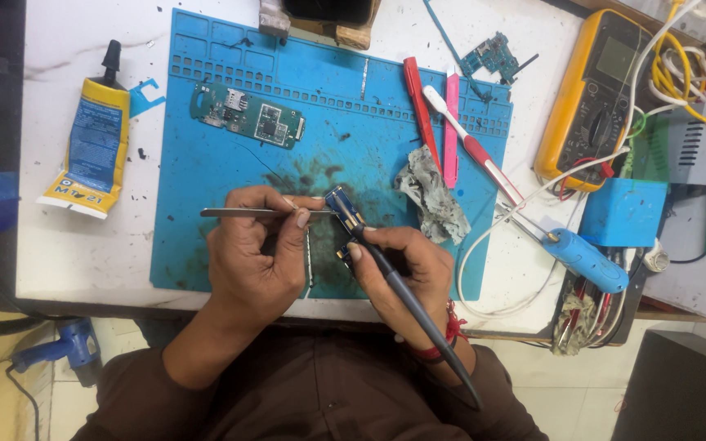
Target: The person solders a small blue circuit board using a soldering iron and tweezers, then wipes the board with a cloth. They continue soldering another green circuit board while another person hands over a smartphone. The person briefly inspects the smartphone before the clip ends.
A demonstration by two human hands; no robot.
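- Working near the front edge of the bench, the left hand [251, 257] has its fingers pinched together on a pair of thin metal tweezers [247, 212], which lie level with the points aimed right.
- The right hand [406, 269] has its fingers closed round the dark grey handle of a soldering iron [402, 298]; the handle runs back toward the wrist and the tip reaches up and left.
- The small blue and dark circuit board piece [343, 208] sits between the two tools, just past the fingertips, on the stained middle of the blue silicone work mat [206, 147]. Whether the tweezers touch it cannot be told.
- Judgement: work on this piece looks in progress, not finished; both tools are at the part and nothing is set down.
- A crumpled grey cleaning rag [435, 200] lies just right of the piece.
- Farther out on the mat, a long green circuit board [247, 114] lies apart from both hands.
- Right of it lie a red-handled tool [420, 110] and a white toothbrush [471, 147].
- Off the mat: a yellow glue tube with a black nozzle [91, 139] to the far left, a yellow multimeter [594, 90] to the far right, and a blue-handled second iron [586, 261] nearer on the right.
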